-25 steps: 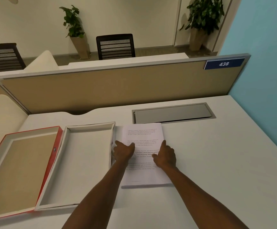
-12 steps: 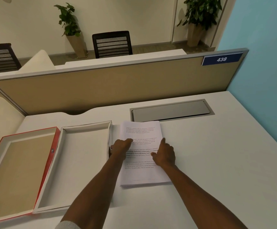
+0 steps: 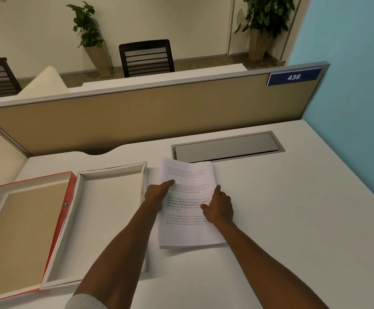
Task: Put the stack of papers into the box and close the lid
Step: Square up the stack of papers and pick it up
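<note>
Left hand [image 3: 158, 194] is gripping the left edge of the white stack of printed papers [image 3: 187, 206], thumb on top and the top left corner lifting off the desk; right hand [image 3: 218, 208] is pinching the stack's right edge, thumb pressing the text. The stack is lying on the pale grey desk [image 3: 293, 219] just right of the open white cardboard box tray [image 3: 105, 219] — not yet inside it. The red-edged lid [image 3: 21, 230] with its brown inner panel is lying open, hinged to the tray's left side.
</note>
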